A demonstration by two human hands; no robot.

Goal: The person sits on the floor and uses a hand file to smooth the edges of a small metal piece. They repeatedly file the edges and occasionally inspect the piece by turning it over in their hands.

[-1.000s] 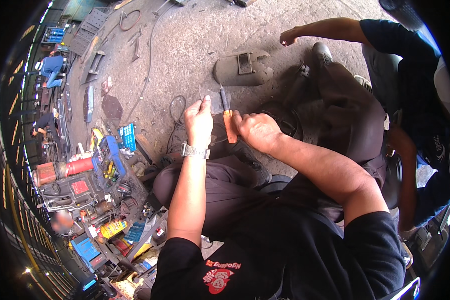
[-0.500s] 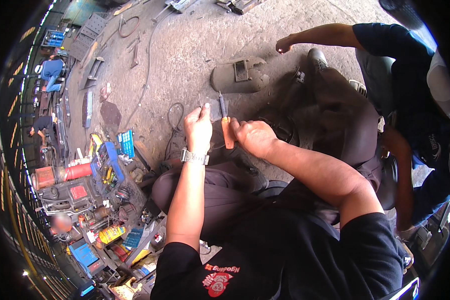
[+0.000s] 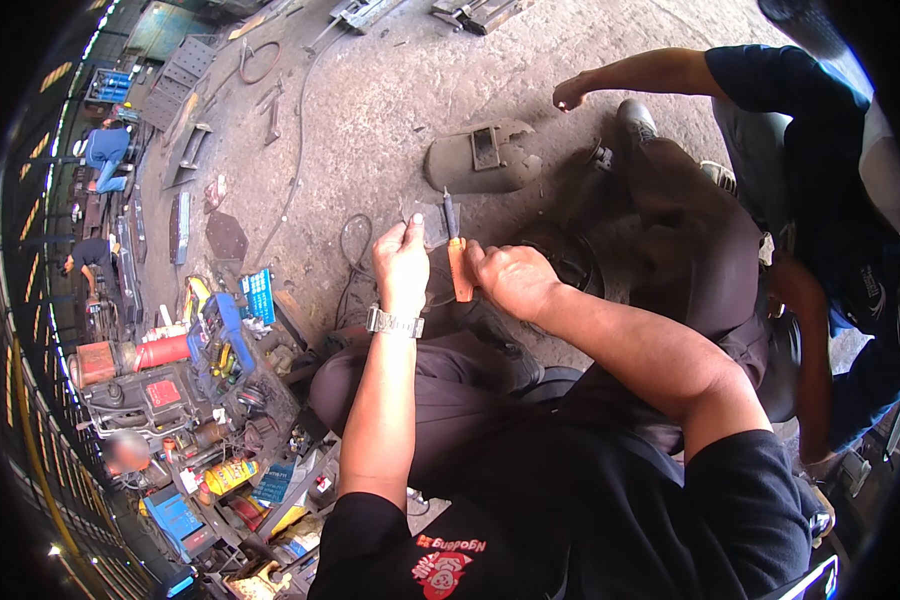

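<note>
Fingers of the left hand (image 3: 401, 268): pressed together, thumb uppermost, pinching the near left edge of a small, thin, clear rectangular sheet (image 3: 433, 226). The sheet is raised above the rough grey concrete floor (image 3: 370, 85). Fingers of the right hand (image 3: 515, 277): curled, the foremost closed against the right side of a slim tool (image 3: 450, 218) with a flat orange handle and a dark grey shaft. The shaft points far, alongside the sheet's right edge; whether the two touch cannot be told from here.

State of the work, as an onlooker would judge it: under way and unfinished. Sheet and tool are both taken up and brought together between the hands; neither is set down. No separate piece of the sheet is visible, and any mark on it is too small to make out.

Surroundings: a worn grey-brown welding mask (image 3: 450, 166) with a rectangular window frame lies far of the hands, untouched. A co-worker's bare hand (image 3: 570, 93) hangs at far right, apart from both objects.
</note>
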